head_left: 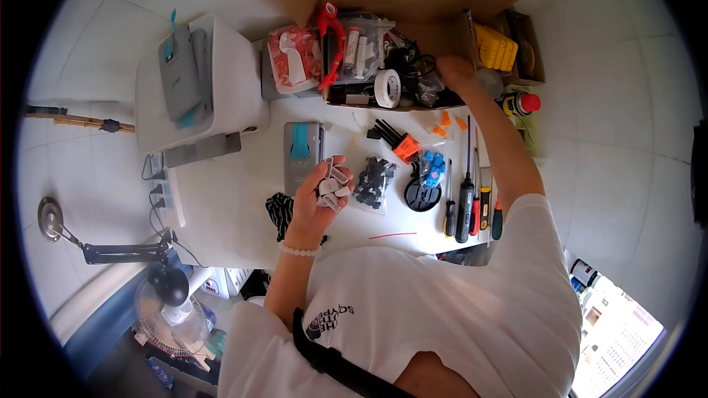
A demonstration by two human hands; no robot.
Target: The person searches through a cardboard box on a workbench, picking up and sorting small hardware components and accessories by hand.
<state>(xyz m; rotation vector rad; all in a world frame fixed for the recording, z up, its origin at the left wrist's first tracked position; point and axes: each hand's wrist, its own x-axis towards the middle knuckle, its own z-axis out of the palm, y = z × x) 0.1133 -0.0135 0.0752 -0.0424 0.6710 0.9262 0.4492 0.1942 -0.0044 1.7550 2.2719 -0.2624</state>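
My left hand (317,203) is cupped palm up around several small white and clear plastic pieces (333,187). It is above the white table, beside a grey case with a teal strap (301,149) and a bag of dark grey pieces (375,181). My right hand (454,74) reaches to the right part of a cardboard box (413,26), next to a clear bag (428,91) and black cables. Its fingers are too small and partly hidden to tell what they hold. In the box are a roll of white tape (387,89) and a red tool (332,37).
Screwdrivers (464,210), an orange hex key set (405,149), blue pieces (434,168) and a black round part (422,195) lie on the table (228,214). A white bin (240,96) stands left, a spray can (521,104) right. A desk lamp (125,250) is lower left.
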